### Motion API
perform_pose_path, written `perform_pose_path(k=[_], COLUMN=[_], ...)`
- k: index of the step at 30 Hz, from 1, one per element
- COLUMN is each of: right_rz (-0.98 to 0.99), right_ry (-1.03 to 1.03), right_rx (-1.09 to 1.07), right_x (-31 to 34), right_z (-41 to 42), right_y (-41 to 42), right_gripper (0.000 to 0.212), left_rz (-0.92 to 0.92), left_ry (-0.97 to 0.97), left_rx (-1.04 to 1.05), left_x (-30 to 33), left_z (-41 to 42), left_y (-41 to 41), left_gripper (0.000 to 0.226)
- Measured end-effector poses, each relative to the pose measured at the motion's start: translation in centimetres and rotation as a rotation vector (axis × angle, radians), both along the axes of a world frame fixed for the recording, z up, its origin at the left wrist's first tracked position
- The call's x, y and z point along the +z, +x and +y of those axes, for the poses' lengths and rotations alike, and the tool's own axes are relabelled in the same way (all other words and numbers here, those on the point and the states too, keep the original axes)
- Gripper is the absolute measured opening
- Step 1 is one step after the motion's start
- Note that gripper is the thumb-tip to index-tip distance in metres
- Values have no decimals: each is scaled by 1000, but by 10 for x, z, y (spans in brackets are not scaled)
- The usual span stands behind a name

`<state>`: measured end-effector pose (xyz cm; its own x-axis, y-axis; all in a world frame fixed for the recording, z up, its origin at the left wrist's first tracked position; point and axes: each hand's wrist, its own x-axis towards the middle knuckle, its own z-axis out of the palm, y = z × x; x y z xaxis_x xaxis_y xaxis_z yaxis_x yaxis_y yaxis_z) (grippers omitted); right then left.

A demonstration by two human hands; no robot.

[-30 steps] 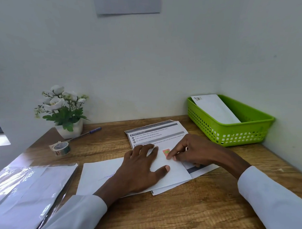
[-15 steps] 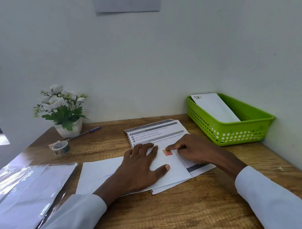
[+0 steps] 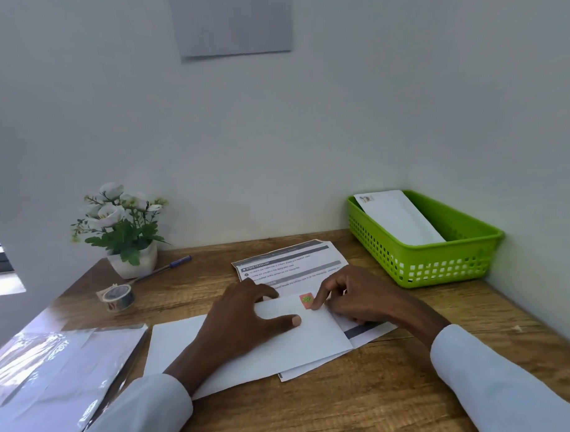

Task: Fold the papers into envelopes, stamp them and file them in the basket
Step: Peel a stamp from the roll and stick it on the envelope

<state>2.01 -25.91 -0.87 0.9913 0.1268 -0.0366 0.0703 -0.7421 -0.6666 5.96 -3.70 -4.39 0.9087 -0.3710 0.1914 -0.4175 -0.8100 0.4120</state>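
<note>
A folded white envelope [image 3: 317, 337] lies on the wooden desk [image 3: 380, 390], on top of a printed instruction sheet [image 3: 288, 264]. A small red and green stamp [image 3: 306, 300] sits at its top right corner. My left hand [image 3: 245, 320] presses flat on the envelope, fingers spread, thumb near the stamp. My right hand [image 3: 357, 297] has its index fingertip touching the stamp's right edge, other fingers curled. A green plastic basket [image 3: 440, 265] stands at the back right with one stamped envelope [image 3: 397, 218] leaning inside.
A potted white flower [image 3: 122, 228], a blue pen [image 3: 169, 268] and a roll of tape [image 3: 118, 297] sit at the back left. A clear plastic sleeve with papers [image 3: 50, 376] covers the near left. Walls close the back and right.
My right index finger has slid from the stamp's left side to its right edge. My left hand's fingers have arched slightly while staying on the envelope.
</note>
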Motion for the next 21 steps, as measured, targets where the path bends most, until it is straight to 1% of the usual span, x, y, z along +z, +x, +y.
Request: perform_pose_path(k=[7, 11, 13, 16, 18, 19, 21], right_rz=[88, 109, 102, -45, -163, -201, -243], right_ry=[153, 210, 325, 553, 678, 737, 864], right_rx=[65, 88, 81, -52, -156, -185, -223], right_x=[-5, -8, -9, -1, 7, 12, 23], right_z=[4, 8, 6, 3, 1, 1, 1], right_y=[-26, -50, -56, -61, -59, -58, -54], right_gripper=[35, 31, 33, 45, 54, 54, 48], left_rz=[133, 184, 178, 82, 78, 91, 104], left_ry=[-103, -25, -23, -97, -223, -295, -380], left_rx=[-71, -131, -162, -145, -122, -117, -115], left_x=[13, 24, 31, 56, 79, 91, 113], left_z=[10, 11, 12, 14, 12, 9, 5], left_y=[5, -3, -3, -3, -4, -4, -6], left_gripper=[25, 28, 31, 35, 35, 33, 26])
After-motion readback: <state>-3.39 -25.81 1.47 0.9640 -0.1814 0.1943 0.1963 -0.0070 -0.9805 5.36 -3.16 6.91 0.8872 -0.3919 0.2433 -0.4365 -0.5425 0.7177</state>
